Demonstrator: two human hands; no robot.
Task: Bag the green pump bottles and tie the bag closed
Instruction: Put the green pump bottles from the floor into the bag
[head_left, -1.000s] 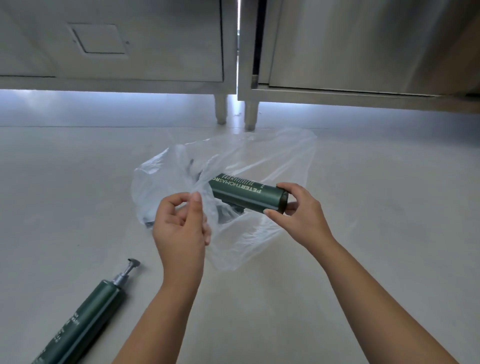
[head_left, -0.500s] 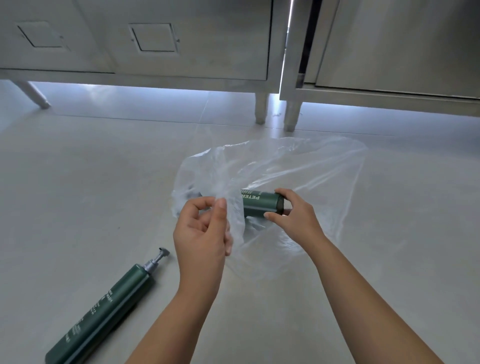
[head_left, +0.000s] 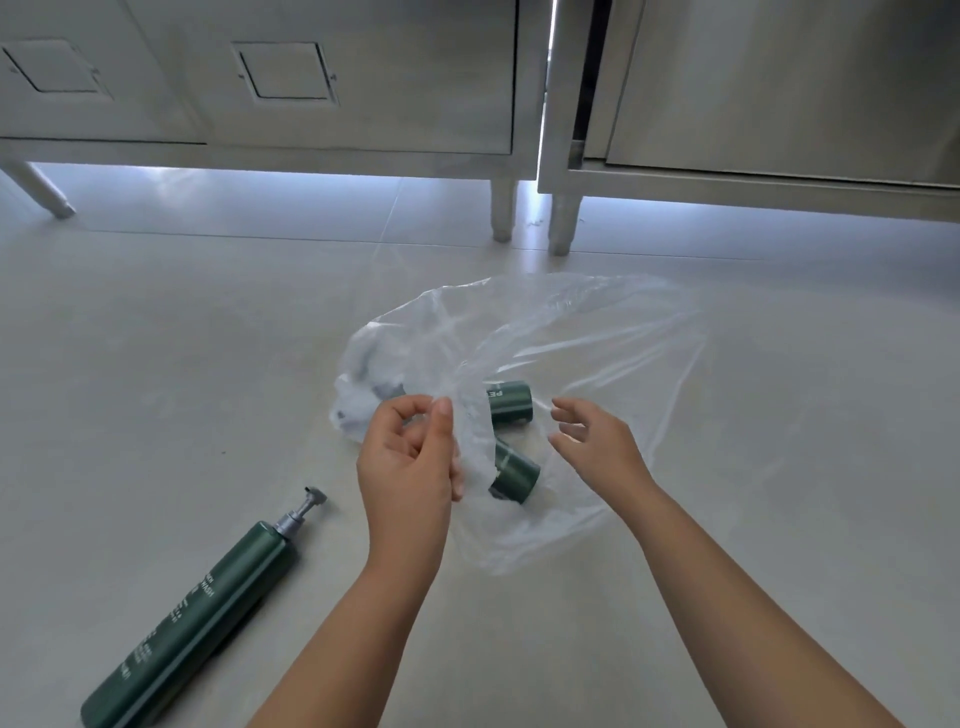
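Observation:
A clear plastic bag (head_left: 597, 332) lies on the pale floor. My left hand (head_left: 410, 452) pinches its rim and holds the mouth up. Inside the bag lie two dark green pump bottles, their flat bottoms toward me: one (head_left: 510, 401) further back, one (head_left: 514, 470) nearer. Their pump ends are blurred behind the crumpled plastic at the left. My right hand (head_left: 597, 441) hovers open at the bag's mouth, just right of the bottles, touching nothing. A third green pump bottle (head_left: 192, 618) with a silver pump lies on the floor at the lower left, outside the bag.
Stainless steel cabinets (head_left: 363, 78) on short legs (head_left: 501, 210) stand along the back, close behind the bag. A slanted leg (head_left: 39, 189) is at the far left. Pale floor (head_left: 156, 364) spreads all around the bag.
My right hand pushed the green bottle into the bag and let go of it; the hand is now open. The view has shifted, so the scene sits further right and lower.

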